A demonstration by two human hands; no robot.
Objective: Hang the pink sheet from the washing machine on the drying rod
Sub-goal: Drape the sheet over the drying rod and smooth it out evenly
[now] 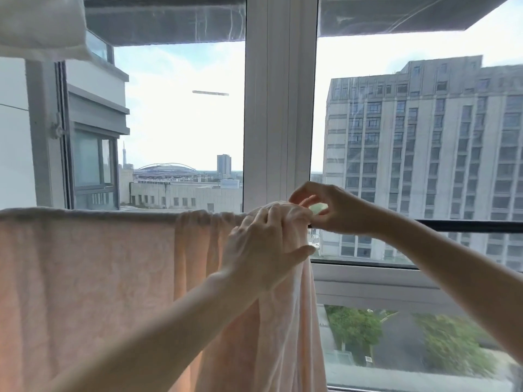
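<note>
A bright window (280,108) with a white frame fills the background, showing pale sky, a tall grey building (424,154) on the right and lower rooftops far off on the left. In front of the glass, the left hand (263,247) lies over a bunched fold of the pink sheet (93,278), fingers curled across the top of the bundle and the thumb pressing its right edge, so the hand is closed around the cloth. Just to its right, the right hand (331,207) pinches the top of the same bundle between thumb and fingertips, the other fingers arched above. Both bare forearms reach in from the near bottom edge. The sheet hangs over the dark drying rod (467,225), which runs across the scene; its left part is spread flat, its right part gathered into folds that drop below the hands. The rod is bare to the right of the hands. A white cloth (42,24) hangs at the top left corner.
</note>
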